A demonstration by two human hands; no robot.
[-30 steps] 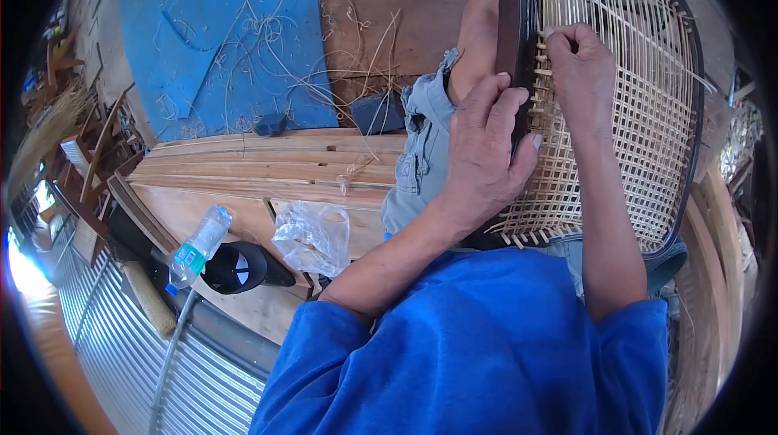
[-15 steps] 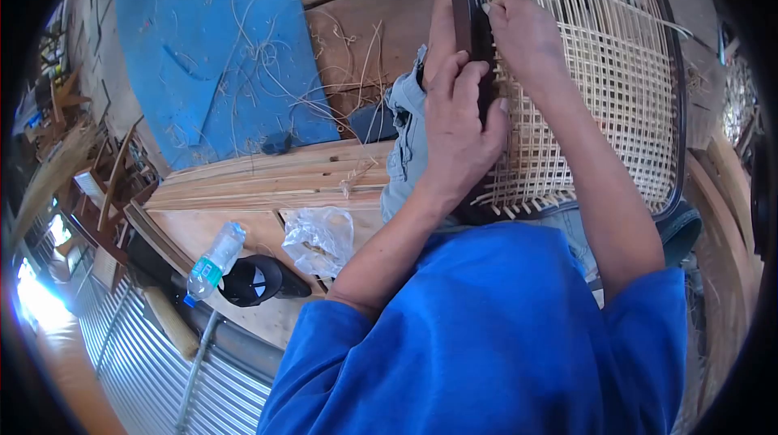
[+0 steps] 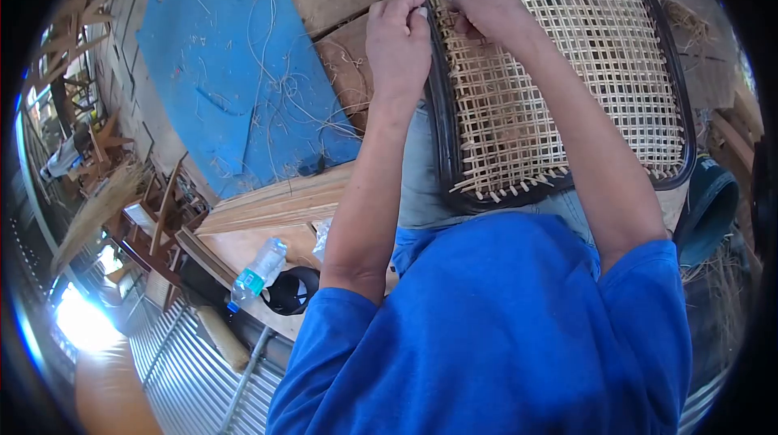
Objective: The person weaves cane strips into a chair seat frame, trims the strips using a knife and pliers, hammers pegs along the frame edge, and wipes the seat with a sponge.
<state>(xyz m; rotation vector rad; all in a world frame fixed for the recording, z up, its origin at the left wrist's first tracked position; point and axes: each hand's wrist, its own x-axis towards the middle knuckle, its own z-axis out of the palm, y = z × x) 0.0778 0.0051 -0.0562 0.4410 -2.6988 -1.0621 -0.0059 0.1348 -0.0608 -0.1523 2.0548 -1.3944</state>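
Observation:
A dark-framed panel of woven cane point(image 3: 559, 95) lies across my lap, its lower part closely woven and its upper part mostly lengthwise strands. My left hand point(image 3: 399, 42) is at the dark left rail point(image 3: 442, 111), thumb and fingers pinched together; what they hold, if anything, is too small to make out. Just right of it, over the weave near that rail, my right hand point(image 3: 490, 12) has its thumb and forefinger closed on what looks like a thin cane strand. Short cane ends stick out along the bottom edge of the weave.
To the left, a blue sheet point(image 3: 211, 70) on the wooden floor carries loose cane scraps. Below it are stacked boards point(image 3: 275, 200), a plastic bottle point(image 3: 259, 273) and a black cap point(image 3: 292, 293). Wooden pieces point(image 3: 154, 232) crowd the far left; a dark green boot-like item point(image 3: 713, 208) stands right.
The panel now lies flatter, its left rail turned. My left hand has moved up and left along the rail; my right hand has opened from a fist into a pinch. The view has shifted.

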